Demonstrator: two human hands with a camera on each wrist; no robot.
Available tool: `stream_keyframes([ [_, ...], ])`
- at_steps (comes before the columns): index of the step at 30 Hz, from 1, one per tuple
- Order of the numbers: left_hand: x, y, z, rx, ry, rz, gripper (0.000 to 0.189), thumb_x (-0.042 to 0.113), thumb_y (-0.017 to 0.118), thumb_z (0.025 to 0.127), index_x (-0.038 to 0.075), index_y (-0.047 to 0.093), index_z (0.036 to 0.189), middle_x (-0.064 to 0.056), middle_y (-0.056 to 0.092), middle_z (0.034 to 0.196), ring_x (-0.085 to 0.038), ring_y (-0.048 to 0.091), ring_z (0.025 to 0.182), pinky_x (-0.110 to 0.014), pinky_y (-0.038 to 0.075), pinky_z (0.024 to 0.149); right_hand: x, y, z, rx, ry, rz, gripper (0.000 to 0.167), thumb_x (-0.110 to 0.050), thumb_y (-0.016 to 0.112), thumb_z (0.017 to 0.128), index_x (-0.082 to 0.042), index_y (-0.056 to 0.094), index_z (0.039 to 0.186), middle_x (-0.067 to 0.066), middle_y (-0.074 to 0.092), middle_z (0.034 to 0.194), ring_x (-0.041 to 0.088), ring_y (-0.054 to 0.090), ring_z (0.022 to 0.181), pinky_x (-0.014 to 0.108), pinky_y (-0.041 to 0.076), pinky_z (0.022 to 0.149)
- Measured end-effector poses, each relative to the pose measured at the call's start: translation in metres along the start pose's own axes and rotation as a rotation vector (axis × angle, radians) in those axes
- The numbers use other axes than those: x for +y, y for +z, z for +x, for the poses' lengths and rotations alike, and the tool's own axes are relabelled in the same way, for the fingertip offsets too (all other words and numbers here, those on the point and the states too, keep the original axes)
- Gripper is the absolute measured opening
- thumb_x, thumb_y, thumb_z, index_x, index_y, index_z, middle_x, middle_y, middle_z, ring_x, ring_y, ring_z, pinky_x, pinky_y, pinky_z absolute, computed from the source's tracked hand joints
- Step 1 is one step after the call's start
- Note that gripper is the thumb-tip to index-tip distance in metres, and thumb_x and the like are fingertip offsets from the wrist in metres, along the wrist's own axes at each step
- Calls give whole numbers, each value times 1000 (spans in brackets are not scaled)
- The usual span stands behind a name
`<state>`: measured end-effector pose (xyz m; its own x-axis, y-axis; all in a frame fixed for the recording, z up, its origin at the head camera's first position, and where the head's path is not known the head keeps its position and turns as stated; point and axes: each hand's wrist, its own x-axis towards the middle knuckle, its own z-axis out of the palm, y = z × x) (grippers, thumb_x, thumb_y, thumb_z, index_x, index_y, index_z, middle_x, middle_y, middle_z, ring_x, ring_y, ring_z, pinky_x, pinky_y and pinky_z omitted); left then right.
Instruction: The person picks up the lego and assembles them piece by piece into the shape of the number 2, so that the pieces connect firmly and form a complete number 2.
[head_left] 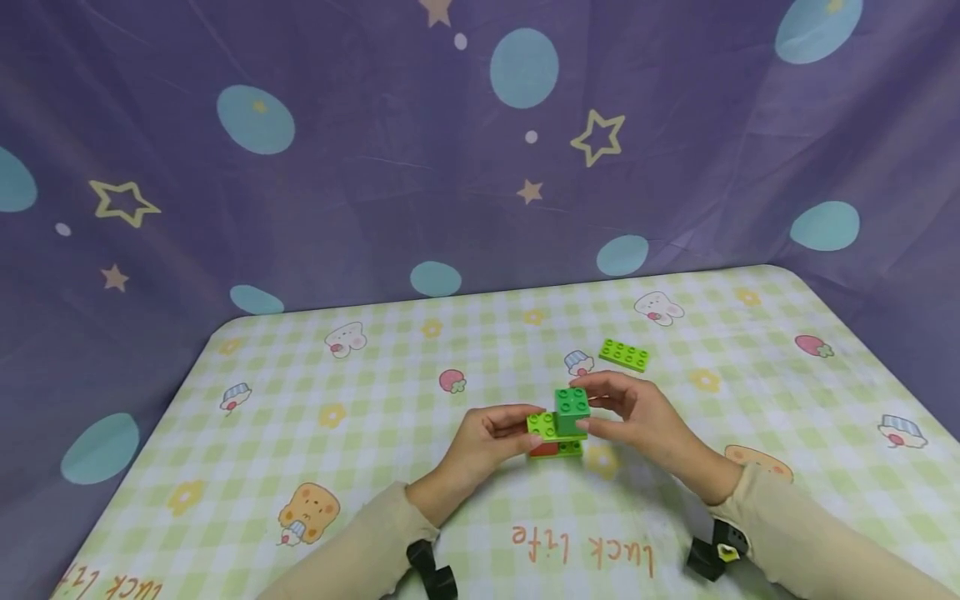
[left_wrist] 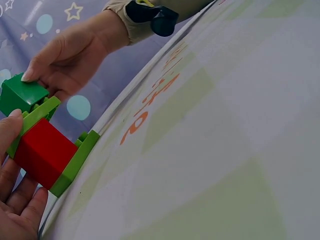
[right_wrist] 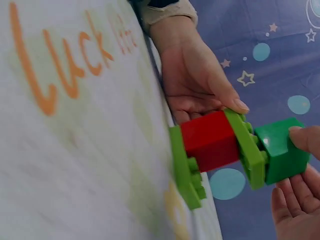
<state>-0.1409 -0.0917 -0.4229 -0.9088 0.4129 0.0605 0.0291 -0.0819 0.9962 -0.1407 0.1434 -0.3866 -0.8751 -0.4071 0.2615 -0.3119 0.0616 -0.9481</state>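
Observation:
A small stack of toy building bricks stands on the table in the head view: a red brick [right_wrist: 210,137] between a lower lime-green plate [right_wrist: 184,172] and an upper lime-green plate [right_wrist: 247,152]. My left hand [head_left: 483,442] grips the stack from its left side, thumb on the near edge of the upper plate. With thumb and fingers, my right hand [head_left: 648,417] pinches a dark green brick [head_left: 572,410] over the right end of the upper plate. Studs show between that brick and the plate in the right wrist view, and the brick looks slightly tilted.
Behind the right hand, a loose lime-green studded plate [head_left: 624,355] lies flat on the table. A checked cloth with printed pictures covers the table [head_left: 390,467]. A purple curtain [head_left: 375,200] hangs beyond its far edge.

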Motion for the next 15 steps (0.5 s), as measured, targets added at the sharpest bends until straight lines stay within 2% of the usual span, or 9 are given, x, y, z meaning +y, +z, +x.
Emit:
stream_keyframes([
  [2, 1, 0, 0, 2, -5, 3, 38, 1, 72, 81, -11, 61, 116, -26, 63, 113, -12, 67, 93, -25, 54, 78, 2, 2, -1, 4, 31, 2, 41, 2, 71, 80, 8, 57, 118, -3, 63, 114, 8, 61, 100, 23, 49, 88],
  [5, 1, 0, 0, 5, -23, 4, 39, 2, 72, 81, -10, 61, 116, -25, 63, 114, -14, 67, 94, -25, 54, 79, 4, 4, -2, 3, 60, -1, 41, -1, 72, 81, 6, 58, 118, 0, 66, 111, 11, 62, 99, 25, 50, 88],
  [10, 1, 0, -1, 12, -59, 10, 40, 6, 74, 81, -7, 62, 117, -20, 64, 115, -18, 66, 99, -26, 53, 82, 8, 6, -3, 8, 41, -7, 38, -2, 73, 80, 5, 60, 115, 0, 68, 108, 12, 64, 100, 26, 50, 88],
  [15, -1, 0, -1, 13, -57, 10, 40, 4, 73, 81, -7, 62, 117, -21, 64, 115, -18, 67, 97, -26, 54, 81, 10, 6, -3, 4, 43, -2, 38, -3, 73, 80, 4, 61, 115, 0, 68, 107, 13, 64, 99, 26, 51, 87],
])
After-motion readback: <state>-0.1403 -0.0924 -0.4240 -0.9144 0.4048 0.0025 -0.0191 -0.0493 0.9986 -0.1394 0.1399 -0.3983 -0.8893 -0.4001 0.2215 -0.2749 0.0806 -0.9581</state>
